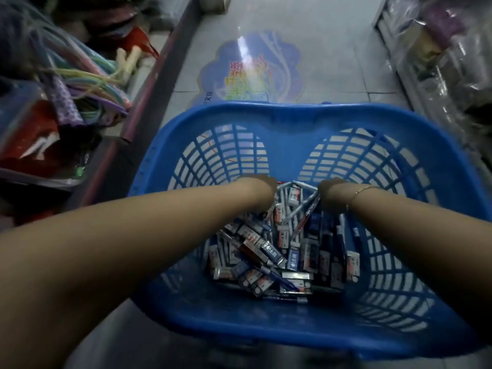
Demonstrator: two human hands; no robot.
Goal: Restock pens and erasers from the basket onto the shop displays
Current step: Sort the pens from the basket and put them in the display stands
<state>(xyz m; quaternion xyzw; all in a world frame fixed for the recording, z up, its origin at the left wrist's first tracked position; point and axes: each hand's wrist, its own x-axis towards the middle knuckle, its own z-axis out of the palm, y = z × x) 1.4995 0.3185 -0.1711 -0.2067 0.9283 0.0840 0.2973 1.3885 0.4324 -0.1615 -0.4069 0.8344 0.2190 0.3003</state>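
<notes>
A blue plastic basket [279,115] stands on the floor in front of me. Its bottom holds a pile of boxed erasers [269,251] and loose pens [279,280]. Both my arms reach down into it. My left hand [262,193] is at the far side of the pile, bent downward, and its fingers are hidden behind the wrist. My right hand [330,195], with a thin bracelet on the wrist, is beside it. A few pens [303,209] fan out from its fingers, which seem to grip them.
A low shelf on the left carries coloured skipping ropes [87,83] and packaged goods [32,134]. A shelf of wrapped items [447,49] runs along the right. Tiled floor with a blue sticker [253,73] lies beyond the basket.
</notes>
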